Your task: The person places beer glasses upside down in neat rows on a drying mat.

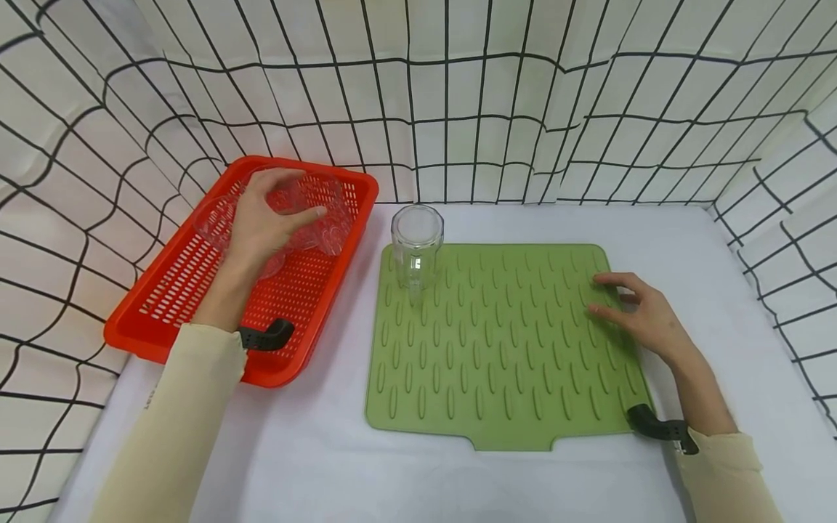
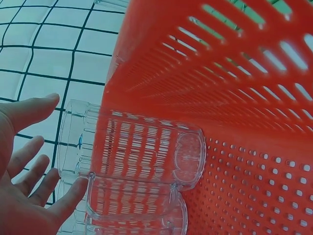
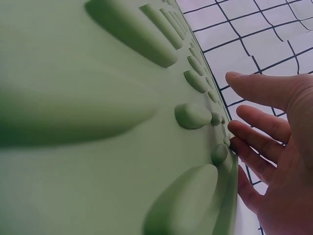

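On white cloth (image 1: pixel 314 457), we see the left hand (image 1: pixel 261 218) spread wide over glass mugs (image 2: pixel 146 152) in a red basket (image 1: pixel 330 290); the right hand (image 1: pixel 644 312), fingers parted, at a green drying mat (image 1: pixel 510 341); one handled mug (image 1: pixel 417 247) on its far-left corner

A pale backdrop (image 1: pixel 465 88), gridded in wavy black, spans the top and both sides of the frame. The white worktop (image 1: pixel 320 465) fills the lower middle.
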### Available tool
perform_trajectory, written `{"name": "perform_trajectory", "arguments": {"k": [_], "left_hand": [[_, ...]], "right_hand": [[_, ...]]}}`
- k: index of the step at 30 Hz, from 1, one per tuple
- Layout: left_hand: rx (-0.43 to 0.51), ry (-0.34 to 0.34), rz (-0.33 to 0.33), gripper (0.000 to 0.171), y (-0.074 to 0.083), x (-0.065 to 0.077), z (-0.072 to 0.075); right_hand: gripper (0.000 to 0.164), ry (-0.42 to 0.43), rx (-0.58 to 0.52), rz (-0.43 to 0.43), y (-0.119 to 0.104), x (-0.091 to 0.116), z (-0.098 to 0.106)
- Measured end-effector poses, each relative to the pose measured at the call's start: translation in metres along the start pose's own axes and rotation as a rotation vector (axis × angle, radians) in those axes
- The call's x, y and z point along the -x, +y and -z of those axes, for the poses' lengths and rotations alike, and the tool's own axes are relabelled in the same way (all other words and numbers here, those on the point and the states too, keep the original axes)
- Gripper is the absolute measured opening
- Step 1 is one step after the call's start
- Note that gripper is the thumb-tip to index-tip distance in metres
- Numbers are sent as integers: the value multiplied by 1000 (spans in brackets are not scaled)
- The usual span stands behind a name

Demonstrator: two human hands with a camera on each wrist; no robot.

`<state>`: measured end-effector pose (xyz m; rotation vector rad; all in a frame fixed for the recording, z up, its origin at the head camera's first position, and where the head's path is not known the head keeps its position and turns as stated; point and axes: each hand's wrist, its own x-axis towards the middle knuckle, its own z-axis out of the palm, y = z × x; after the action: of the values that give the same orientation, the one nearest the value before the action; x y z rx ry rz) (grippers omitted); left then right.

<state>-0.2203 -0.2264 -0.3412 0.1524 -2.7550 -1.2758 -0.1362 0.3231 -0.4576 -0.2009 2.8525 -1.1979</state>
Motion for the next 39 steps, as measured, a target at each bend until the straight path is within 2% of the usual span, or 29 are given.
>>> {"name": "perform_trajectory", "arguments": {"k": [9, 15, 21, 27, 32, 39], "left_hand": [[-41, -19, -39, 69, -1, -1, 0], [-101, -34, -39, 73, 0, 0, 0], [-118, -47, -49, 74, -2, 0, -1], [-113, -14, -64, 72, 1, 3, -4], [-97, 23, -59, 74, 3, 5, -5], [-126, 71, -69, 74, 3, 8, -7]], "right_hand": [[56, 10, 2, 9, 0, 1, 0], [55, 17, -1, 4, 0, 2, 0], [55, 25, 5, -5, 1, 3, -1], [52, 43, -11, 16, 3, 2, -1], [53, 39, 8, -12, 1, 2, 1], [54, 32, 1, -22, 1, 3, 0]]}}
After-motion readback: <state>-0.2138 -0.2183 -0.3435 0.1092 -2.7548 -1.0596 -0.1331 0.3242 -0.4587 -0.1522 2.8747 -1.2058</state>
